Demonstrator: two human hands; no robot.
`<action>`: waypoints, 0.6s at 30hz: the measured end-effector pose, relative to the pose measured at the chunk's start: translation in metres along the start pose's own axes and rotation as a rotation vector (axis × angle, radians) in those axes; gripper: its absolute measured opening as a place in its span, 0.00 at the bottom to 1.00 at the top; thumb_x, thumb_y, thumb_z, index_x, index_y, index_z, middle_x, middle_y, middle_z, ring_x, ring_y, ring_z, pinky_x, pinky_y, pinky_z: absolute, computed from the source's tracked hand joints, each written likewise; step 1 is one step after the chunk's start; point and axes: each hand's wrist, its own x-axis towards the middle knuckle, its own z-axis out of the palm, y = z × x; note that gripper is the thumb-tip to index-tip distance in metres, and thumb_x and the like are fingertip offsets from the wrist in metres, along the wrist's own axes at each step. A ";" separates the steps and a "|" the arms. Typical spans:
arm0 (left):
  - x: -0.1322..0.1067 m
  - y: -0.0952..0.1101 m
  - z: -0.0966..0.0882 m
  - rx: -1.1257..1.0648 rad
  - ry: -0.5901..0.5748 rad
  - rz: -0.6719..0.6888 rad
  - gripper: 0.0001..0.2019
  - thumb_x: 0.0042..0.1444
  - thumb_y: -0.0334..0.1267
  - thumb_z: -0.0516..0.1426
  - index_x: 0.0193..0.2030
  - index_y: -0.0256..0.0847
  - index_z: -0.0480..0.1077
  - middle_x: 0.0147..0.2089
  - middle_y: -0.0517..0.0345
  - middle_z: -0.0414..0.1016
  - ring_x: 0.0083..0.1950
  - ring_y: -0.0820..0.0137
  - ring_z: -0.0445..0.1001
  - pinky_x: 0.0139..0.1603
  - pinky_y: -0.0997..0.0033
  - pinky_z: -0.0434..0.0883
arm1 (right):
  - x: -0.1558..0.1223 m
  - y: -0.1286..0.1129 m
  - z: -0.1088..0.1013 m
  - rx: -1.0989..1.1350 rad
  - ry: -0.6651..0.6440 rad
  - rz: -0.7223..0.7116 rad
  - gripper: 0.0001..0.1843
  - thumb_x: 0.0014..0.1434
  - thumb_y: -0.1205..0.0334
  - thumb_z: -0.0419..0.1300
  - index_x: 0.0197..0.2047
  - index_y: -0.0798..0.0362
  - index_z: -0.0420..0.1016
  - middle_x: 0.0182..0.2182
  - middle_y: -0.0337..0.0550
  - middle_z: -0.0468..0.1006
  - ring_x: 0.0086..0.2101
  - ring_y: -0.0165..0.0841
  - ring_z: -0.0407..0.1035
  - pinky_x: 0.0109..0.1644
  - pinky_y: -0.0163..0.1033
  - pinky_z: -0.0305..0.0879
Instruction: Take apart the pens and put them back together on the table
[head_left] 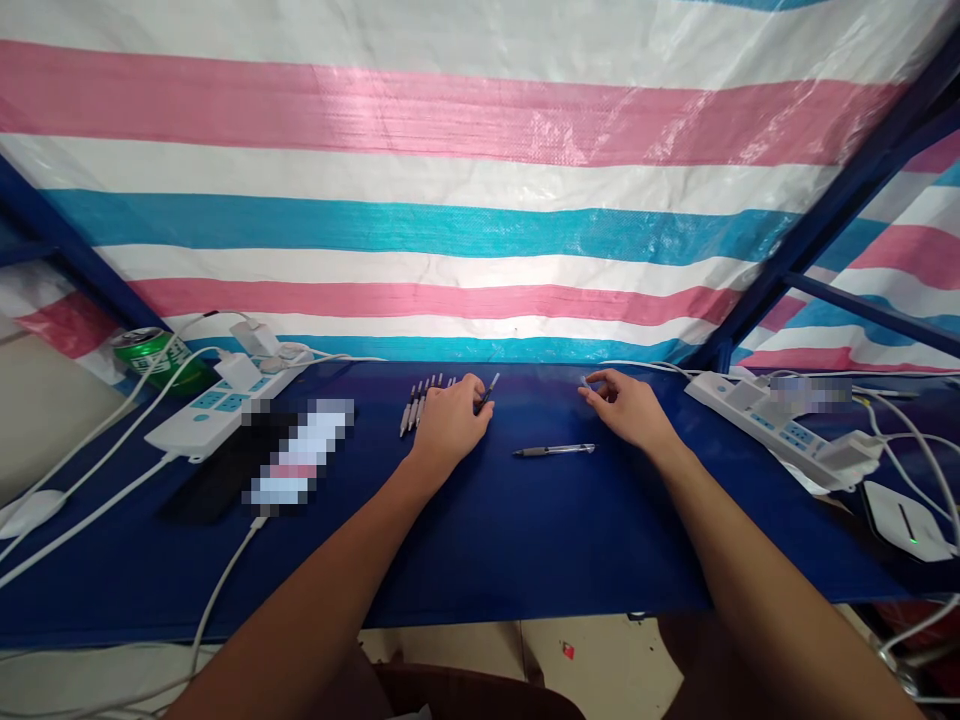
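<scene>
1. The left hand (450,422) is curled, with its fingertips closed on a slim dark pen (489,392) at the side toward the right hand.
2. Just beyond and left of that hand, a row of upright-pointing clear pens (417,404) lies side by side on the blue surface (480,560).
3. The right hand (627,408) is half open, its thumb and forefinger pinching a small pale-blue piece (584,382); the piece is too small to identify.
4. Between the hands, a loose clear pen (553,451) lies flat.
5. The pens look light, stiff and smooth, and could roll; mid-barrel seems the surest hold. The tiny piece seems easy to drop.
6. Open surface lies nearer the person. The far edge is close beyond both hands, with a power strip (225,405) left of the left hand and another power strip (780,425) right of the right hand.
</scene>
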 end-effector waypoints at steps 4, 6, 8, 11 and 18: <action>-0.001 -0.005 -0.004 0.178 0.010 -0.068 0.09 0.65 0.39 0.62 0.50 0.41 0.71 0.50 0.45 0.81 0.49 0.51 0.80 0.56 0.48 0.70 | 0.000 0.006 0.003 -0.209 -0.037 0.041 0.21 0.67 0.47 0.64 0.55 0.51 0.77 0.31 0.46 0.82 0.38 0.46 0.77 0.41 0.47 0.65; -0.001 -0.006 -0.007 0.242 0.027 -0.069 0.13 0.66 0.37 0.61 0.55 0.38 0.71 0.56 0.39 0.77 0.53 0.48 0.78 0.57 0.46 0.70 | 0.000 0.008 0.002 -0.281 -0.026 0.074 0.22 0.66 0.47 0.64 0.57 0.52 0.76 0.31 0.47 0.82 0.38 0.47 0.77 0.39 0.46 0.63; -0.002 -0.004 -0.009 0.220 0.057 -0.030 0.13 0.67 0.36 0.60 0.57 0.38 0.71 0.59 0.39 0.75 0.55 0.49 0.77 0.58 0.48 0.70 | 0.000 0.010 0.000 -0.312 -0.011 0.094 0.21 0.67 0.49 0.64 0.56 0.53 0.76 0.31 0.47 0.81 0.37 0.47 0.76 0.37 0.45 0.61; -0.003 0.004 -0.010 0.042 0.030 0.135 0.09 0.70 0.38 0.58 0.54 0.41 0.73 0.56 0.46 0.77 0.56 0.54 0.76 0.60 0.53 0.71 | 0.000 0.011 -0.004 -0.285 0.003 0.098 0.18 0.68 0.50 0.62 0.54 0.52 0.76 0.30 0.45 0.81 0.35 0.45 0.76 0.36 0.44 0.60; -0.016 0.030 0.007 -0.267 -0.298 0.494 0.16 0.69 0.47 0.62 0.59 0.45 0.76 0.55 0.51 0.83 0.60 0.57 0.76 0.64 0.53 0.72 | 0.003 0.014 -0.001 -0.210 -0.107 -0.007 0.15 0.65 0.53 0.64 0.51 0.51 0.76 0.27 0.40 0.81 0.33 0.43 0.76 0.39 0.44 0.64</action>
